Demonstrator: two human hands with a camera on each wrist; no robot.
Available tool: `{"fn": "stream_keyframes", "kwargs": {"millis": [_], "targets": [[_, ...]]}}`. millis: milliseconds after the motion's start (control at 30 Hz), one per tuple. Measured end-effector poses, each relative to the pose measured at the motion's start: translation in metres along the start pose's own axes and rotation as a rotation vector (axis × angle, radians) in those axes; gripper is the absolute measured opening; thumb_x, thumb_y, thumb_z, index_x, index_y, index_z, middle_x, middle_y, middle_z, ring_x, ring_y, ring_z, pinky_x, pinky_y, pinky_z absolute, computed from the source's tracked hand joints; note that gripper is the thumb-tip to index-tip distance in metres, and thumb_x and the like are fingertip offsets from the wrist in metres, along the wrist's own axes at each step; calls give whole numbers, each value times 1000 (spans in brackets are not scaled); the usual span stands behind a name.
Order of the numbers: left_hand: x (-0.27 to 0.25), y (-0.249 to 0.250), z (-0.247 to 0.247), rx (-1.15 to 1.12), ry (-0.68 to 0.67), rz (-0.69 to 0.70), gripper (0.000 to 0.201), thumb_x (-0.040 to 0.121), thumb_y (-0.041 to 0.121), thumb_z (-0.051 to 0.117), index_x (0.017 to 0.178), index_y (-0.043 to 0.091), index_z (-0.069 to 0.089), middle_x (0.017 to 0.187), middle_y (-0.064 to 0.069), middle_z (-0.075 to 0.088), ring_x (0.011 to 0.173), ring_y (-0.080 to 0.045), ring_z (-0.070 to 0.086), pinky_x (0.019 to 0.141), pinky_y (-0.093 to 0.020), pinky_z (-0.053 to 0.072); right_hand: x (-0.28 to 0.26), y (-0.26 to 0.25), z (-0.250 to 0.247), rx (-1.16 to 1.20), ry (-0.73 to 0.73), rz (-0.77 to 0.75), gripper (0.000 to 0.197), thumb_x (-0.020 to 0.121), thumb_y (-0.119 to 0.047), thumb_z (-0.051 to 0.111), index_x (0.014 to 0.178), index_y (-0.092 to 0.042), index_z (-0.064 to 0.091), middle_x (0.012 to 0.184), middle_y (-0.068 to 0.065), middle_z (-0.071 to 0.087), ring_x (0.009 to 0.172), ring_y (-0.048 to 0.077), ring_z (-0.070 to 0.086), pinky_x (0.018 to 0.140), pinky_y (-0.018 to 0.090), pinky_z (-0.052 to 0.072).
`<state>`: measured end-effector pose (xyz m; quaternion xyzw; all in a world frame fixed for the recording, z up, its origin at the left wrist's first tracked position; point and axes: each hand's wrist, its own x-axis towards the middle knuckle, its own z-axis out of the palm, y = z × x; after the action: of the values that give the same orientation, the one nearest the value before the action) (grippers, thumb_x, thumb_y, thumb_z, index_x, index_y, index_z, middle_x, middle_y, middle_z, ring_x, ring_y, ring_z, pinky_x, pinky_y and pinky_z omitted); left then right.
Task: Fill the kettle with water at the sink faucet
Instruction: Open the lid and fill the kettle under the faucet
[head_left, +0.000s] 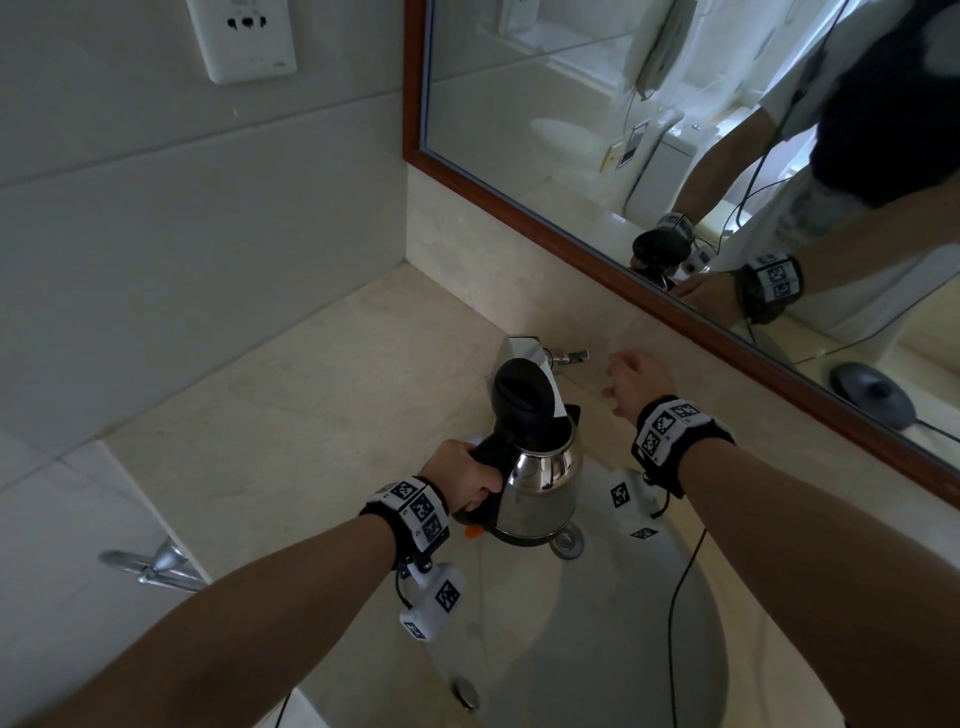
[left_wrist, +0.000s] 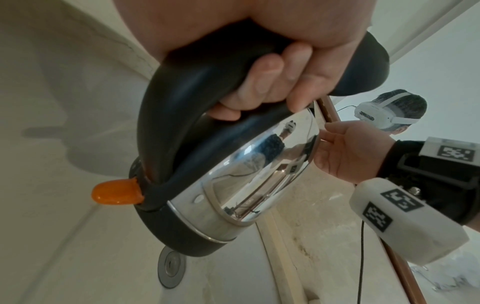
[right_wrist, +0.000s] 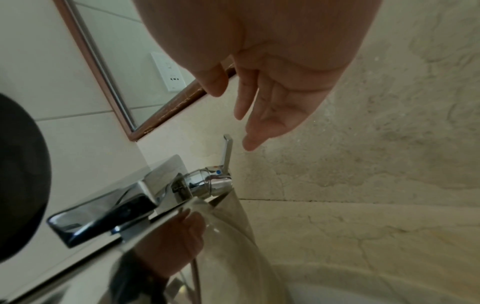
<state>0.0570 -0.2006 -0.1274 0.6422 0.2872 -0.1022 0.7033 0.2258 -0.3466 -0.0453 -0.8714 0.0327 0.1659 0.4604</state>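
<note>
A steel kettle (head_left: 540, 478) with a black handle and its black lid (head_left: 522, 395) flipped up hangs over the sink basin (head_left: 623, 649), its mouth under the chrome faucet spout (head_left: 524, 349). My left hand (head_left: 465, 480) grips the kettle handle (left_wrist: 182, 86); an orange switch (left_wrist: 116, 194) sticks out below it. My right hand (head_left: 631, 382) hovers with relaxed fingers just right of the faucet lever (head_left: 571, 357). In the right wrist view the fingertips (right_wrist: 250, 144) are close to the lever (right_wrist: 227, 150), apart from it. I see no water running.
A wood-framed mirror (head_left: 675, 156) runs along the back wall above the marble counter (head_left: 311, 405). The kettle's black base (head_left: 872, 392) with its cord sits on the counter at far right. The drain (head_left: 567, 543) lies under the kettle. A chrome rail (head_left: 150, 564) is mounted low left.
</note>
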Motion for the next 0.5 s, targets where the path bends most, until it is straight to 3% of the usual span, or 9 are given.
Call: {"fn": "stream_keyframes", "kwargs": {"millis": [67,167,233,300,333,500], "targets": [[-1,1,0,3,0,-1,33,67,-9,61,46,11,46,35,-6,40,32,-18,35,41,-25,29,5,1,2,16,-18,9,35,94,-23,44,128,-16,53,120,7,58,108,27,61,81,37,54],[-3,3,1,14,-4,1,31,69,-9,60,49,9,46,34,-5,40,31,-17,35,41,-25,29,11,4,5,-126,-89,-28,44,94,-14,43,137,-10,44,132,17,56,119,35,56,97,49,49],[-3,4,1,17,-6,6,30,69,-9,60,50,9,47,34,-5,41,32,-17,35,42,-26,29,4,-2,7,-164,-110,-57,45,97,-13,39,141,-8,40,134,12,53,120,33,56,89,47,52],[-3,4,1,29,-8,9,28,68,-9,61,51,9,47,35,-5,41,32,-18,36,43,-26,29,-2,-5,8,-83,-111,-20,44,99,-18,36,143,-12,39,132,8,50,116,31,58,67,31,53],[-3,4,1,32,-9,9,27,68,-8,61,52,9,47,35,-5,41,33,-18,36,43,-26,29,-1,-5,9,-52,-111,-11,45,100,-19,36,144,-13,38,135,8,50,114,30,59,62,27,49],[-4,6,1,45,-20,-1,23,68,-7,62,55,7,48,36,-6,42,33,-18,37,43,-27,31,-1,-4,9,-20,-133,-10,46,100,-21,36,145,-16,38,140,10,49,113,29,60,61,26,49]]}}
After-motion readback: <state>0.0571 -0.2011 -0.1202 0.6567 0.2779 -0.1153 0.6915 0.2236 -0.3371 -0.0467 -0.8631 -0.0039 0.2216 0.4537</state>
